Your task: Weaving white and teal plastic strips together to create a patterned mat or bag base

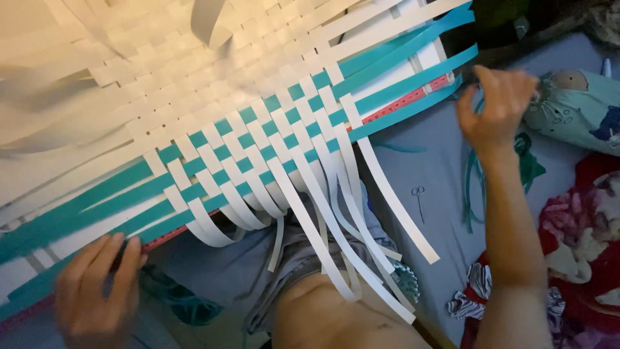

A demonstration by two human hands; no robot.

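Observation:
A large woven mat (258, 123) of white and teal flat strips lies across my lap. My left hand (97, 291) presses flat on the teal strips (71, 216) at the mat's lower left edge, beside a thin red strip (168, 234). My right hand (497, 106) is raised at the right, fingers curled near the ends of the teal strips (420, 81); whether it grips one I cannot tell. Loose white strip ends (361, 226) hang down over my knee (323, 317).
Small scissors (418, 200) lie on the grey-blue bedding (426, 161). Loose teal strips (478, 187) sit by my right forearm. A light-green printed pillow (578, 106) and a red floral cloth (584, 226) lie at the right.

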